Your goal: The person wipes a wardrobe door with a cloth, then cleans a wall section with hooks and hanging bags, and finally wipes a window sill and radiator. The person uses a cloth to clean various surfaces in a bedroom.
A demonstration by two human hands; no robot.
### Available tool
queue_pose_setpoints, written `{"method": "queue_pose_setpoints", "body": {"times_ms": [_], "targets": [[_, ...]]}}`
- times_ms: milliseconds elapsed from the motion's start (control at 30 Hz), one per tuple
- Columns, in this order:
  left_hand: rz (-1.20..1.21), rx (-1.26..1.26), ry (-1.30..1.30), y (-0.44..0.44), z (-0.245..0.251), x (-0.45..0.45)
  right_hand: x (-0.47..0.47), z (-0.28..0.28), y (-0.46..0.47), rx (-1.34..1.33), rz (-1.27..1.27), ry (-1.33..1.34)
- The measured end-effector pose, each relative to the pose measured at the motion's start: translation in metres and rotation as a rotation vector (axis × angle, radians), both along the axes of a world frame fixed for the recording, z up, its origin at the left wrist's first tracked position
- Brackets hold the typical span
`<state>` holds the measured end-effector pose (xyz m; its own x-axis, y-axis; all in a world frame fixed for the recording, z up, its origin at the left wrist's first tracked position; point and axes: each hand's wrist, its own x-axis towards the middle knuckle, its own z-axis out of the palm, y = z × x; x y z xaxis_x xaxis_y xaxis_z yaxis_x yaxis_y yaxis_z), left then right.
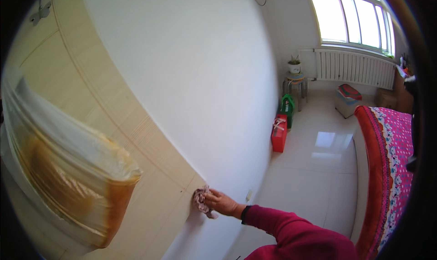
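Note:
My right hand (222, 202), in a magenta sleeve with a dark cuff, reaches in from the lower right. Its fingers press a crumpled pinkish-brown cloth (202, 200) against the edge of pale wood-grain trim (164, 164), where the trim meets the white wall (191, 82). Part of the cloth hangs below the fingers. My left hand is out of view. Left of the trim, a translucent, plastic-looking sheet (68, 178) with a brown-orange area bulges toward me; what it covers cannot be made out.
A metal butterfly-shaped fitting (41, 13) is at upper left. Along the wall stand a red box (280, 137), a green box (287, 106) and a stool (295, 78) bearing a potted plant (294, 67). A bed with a pink patterned cover (397, 150) is at right. Beyond are a radiator (355, 67) and a storage cube (344, 104).

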<state>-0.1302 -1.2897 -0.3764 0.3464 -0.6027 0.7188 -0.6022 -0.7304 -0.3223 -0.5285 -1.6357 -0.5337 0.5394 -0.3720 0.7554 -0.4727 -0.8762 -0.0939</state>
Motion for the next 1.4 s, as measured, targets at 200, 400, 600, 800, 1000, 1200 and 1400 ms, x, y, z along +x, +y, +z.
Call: {"method": "queue_pose_setpoints", "body": {"times_ms": [200, 400, 600, 800, 1000, 1200, 1400], "targets": [[-0.105, -0.211, 0.082, -0.010, -0.027, -0.056, -0.025, -0.038, 0.023, 0.294, 0.208, 0.223], [-0.151, -0.468, 0.199, -0.040, -0.026, -0.103, -0.066, 0.005, 0.037, 0.465, 0.451, 0.059], [-0.354, -0.476, 0.351, -0.085, -0.083, -0.205, -0.221, 0.024, 0.016, 0.641, 0.361, -0.181], [-0.641, 0.159, 0.806, -0.165, -0.147, -0.333, -0.408, -0.008, -0.002, 1.207, -0.232, -0.315], [-0.774, 0.657, 1.128, -0.266, -0.198, -0.442, -0.569, -0.071, 0.011, 1.676, -0.376, -1.039], [-0.843, 1.069, 1.166, -0.391, -0.238, -0.508, -0.678, -0.153, 0.055, 1.611, -0.749, -1.390], [-0.915, 1.041, 1.303, -0.515, -0.281, -0.582, -0.739, -0.140, 0.077, 1.497, -1.012, -1.534]]}}
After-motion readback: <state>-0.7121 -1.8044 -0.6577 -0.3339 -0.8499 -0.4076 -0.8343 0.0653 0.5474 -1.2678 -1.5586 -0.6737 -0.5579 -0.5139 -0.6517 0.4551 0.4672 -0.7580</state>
